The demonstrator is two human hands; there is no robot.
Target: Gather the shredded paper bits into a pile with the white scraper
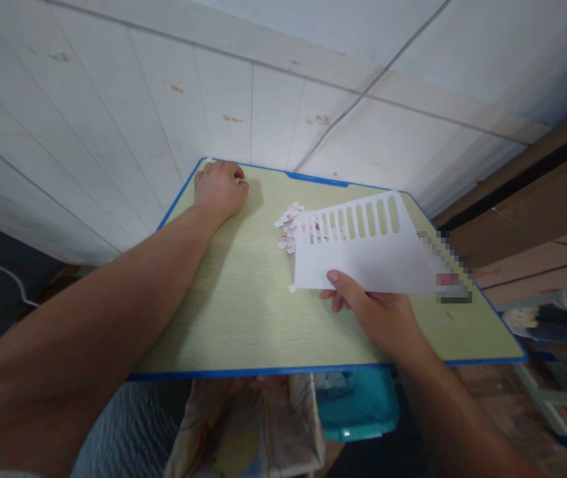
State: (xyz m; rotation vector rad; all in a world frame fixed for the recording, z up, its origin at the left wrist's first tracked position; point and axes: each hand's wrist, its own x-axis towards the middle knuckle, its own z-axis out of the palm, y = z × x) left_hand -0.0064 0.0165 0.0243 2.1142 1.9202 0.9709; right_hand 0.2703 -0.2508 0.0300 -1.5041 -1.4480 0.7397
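Note:
My right hand (378,315) grips the lower edge of a white sheet (363,262) with a row of long rounded slots along its far side. The thumb lies on top and the fingers are underneath. The sheet's left end partly covers a heap of small white and pinkish paper slips (289,224), some of which show through the slots. At the far left corner of the small table (243,318), my left hand (221,189) rests with its fingers curled. What those fingers hold, if anything, is hidden. A tiny white scrap (292,288) lies near the sheet's lower left corner.
The table has a blue rim and stands against a white panelled wall (164,86) with a grey cable (363,99). Below its front edge are a patterned fabric-like container (258,431) and a teal plastic box (358,405). Brown boxes (527,192) stand at the right. A blurred patch covers the sheet's right end.

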